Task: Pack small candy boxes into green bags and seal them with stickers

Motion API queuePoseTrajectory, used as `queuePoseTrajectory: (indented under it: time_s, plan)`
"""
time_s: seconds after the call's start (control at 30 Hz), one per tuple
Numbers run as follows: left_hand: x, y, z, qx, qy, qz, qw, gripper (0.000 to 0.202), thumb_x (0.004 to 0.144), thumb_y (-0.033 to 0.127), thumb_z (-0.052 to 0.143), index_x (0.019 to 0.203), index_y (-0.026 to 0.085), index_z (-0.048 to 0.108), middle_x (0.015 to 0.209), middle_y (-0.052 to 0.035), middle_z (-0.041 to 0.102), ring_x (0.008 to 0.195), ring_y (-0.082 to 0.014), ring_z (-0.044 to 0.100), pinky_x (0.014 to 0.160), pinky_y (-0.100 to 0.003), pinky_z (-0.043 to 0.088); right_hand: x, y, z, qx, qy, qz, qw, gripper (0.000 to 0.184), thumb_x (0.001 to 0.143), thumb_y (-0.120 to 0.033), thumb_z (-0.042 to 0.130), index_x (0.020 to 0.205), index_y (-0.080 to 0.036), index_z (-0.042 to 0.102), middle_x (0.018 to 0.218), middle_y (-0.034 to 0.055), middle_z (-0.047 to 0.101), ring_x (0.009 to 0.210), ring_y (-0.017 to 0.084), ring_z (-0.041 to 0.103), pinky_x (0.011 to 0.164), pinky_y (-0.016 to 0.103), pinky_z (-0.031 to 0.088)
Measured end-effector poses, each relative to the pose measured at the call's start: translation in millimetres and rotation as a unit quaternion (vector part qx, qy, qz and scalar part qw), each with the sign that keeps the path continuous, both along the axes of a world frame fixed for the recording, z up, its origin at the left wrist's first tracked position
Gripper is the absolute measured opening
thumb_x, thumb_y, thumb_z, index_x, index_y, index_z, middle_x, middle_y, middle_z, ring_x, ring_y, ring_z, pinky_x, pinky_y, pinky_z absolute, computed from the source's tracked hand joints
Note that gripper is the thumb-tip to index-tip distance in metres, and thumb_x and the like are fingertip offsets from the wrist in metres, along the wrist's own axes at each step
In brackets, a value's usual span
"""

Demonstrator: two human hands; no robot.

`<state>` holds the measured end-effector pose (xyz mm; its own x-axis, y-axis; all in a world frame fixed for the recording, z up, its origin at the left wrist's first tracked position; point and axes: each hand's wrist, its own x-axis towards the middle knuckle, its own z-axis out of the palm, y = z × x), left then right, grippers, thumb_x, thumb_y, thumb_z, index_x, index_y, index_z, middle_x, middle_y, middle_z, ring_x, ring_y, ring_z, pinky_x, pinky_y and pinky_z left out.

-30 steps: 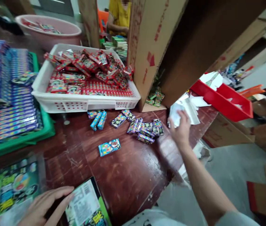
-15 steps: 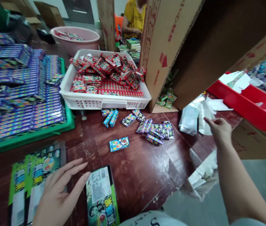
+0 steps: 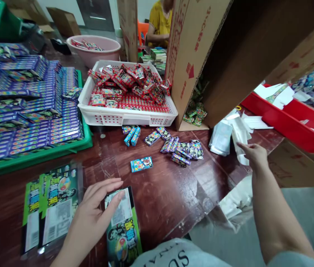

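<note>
My left hand lies open, fingers spread, with its fingertips on a green and black printed packet at the near edge of the brown table. A flat stack of similar packets lies just left of that hand. My right hand reaches to the right side of the table, thumb and forefinger pinched on a clear plastic bag beside a pile of clear bags. Small loose sweet packets and a single blue one lie between my hands.
A white basket of red packets, a green tray stacked with purple boxes and a pink basin stand behind. A tilted cardboard box and a red bin are at the right. A person in a yellow shirt sits beyond.
My left hand slid right onto the green and black packet. My right hand drew back a little from the bag pile and now pinches one bag. The view shifted left.
</note>
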<state>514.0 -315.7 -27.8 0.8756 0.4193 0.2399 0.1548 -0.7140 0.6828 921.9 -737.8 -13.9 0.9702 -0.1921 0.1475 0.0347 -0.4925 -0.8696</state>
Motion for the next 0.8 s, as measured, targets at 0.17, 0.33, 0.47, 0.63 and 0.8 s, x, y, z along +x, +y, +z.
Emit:
queuePoseTrajectory:
  time_s: [0.17, 0.33, 0.47, 0.63, 0.8]
  plan:
    - [3.8, -4.9, 10.5, -0.036, 0.006, 0.001, 0.999, 0.024, 0.093, 0.039, 0.064, 0.116, 0.032, 0.067, 0.123, -0.0011, 0.067, 0.119, -0.0239, 0.059, 0.107, -0.042, 0.045, -37.7, 28.7, 36.8, 0.136, 0.023, 0.013, 0.990, 0.033, 0.074, -0.044, 0.082, 0.072, -0.020, 0.060, 0.062, -0.0015, 0.058, 0.052, 0.014, 0.054, 0.048, 0.030, 0.044]
    - [35.0, -36.3, 38.0, -0.157, -0.023, -0.028, 0.987, 0.068, 0.081, 0.042, 0.079, 0.142, 0.032, 0.050, 0.147, -0.0061, 0.054, 0.136, -0.0281, 0.050, 0.116, -0.048, 0.039, -131.9, 134.7, 48.9, 0.282, 0.104, 0.223, 0.927, 0.034, 0.077, -0.049, 0.080, 0.084, -0.024, 0.057, 0.075, -0.0008, 0.064, 0.057, 0.014, 0.057, 0.052, 0.027, 0.049]
    - [53.5, -43.3, 49.6, -0.215, -0.095, -0.051, 0.971, 0.115, 0.062, 0.040, 0.093, 0.157, 0.033, 0.028, 0.160, -0.0111, 0.037, 0.141, -0.0344, 0.044, 0.114, -0.052, 0.041, -209.1, 219.9, 41.7, 0.358, 0.238, 0.366, 0.825, 0.037, 0.075, -0.046, 0.083, 0.079, -0.025, 0.053, 0.072, -0.0037, 0.061, 0.059, 0.013, 0.056, 0.055, 0.025, 0.051]
    - [33.5, -13.1, 56.1, -0.192, -0.033, -0.032, 0.980, 0.036, 0.089, 0.029, 0.067, 0.125, 0.029, 0.068, 0.111, -0.0069, 0.071, 0.091, -0.0214, 0.068, 0.088, -0.043, 0.056, -227.4, 263.1, 30.6, 0.303, 0.262, 0.425, 0.812, 0.046, 0.079, -0.045, 0.079, 0.112, -0.031, 0.050, 0.082, -0.0017, 0.068, 0.066, 0.018, 0.064, 0.061, 0.031, 0.054]
    - [16.0, 5.1, 60.8, -0.352, -0.077, 0.038, 0.932, 0.079, 0.072, 0.039, 0.087, 0.143, 0.031, 0.052, 0.138, -0.0140, 0.057, 0.117, -0.0317, 0.062, 0.089, -0.046, 0.057, -235.2, 291.3, 29.7, 0.294, 0.196, 0.480, 0.803, 0.028, 0.087, -0.046, 0.071, 0.109, -0.033, 0.058, 0.099, 0.0014, 0.070, 0.085, 0.021, 0.067, 0.076, 0.036, 0.056]
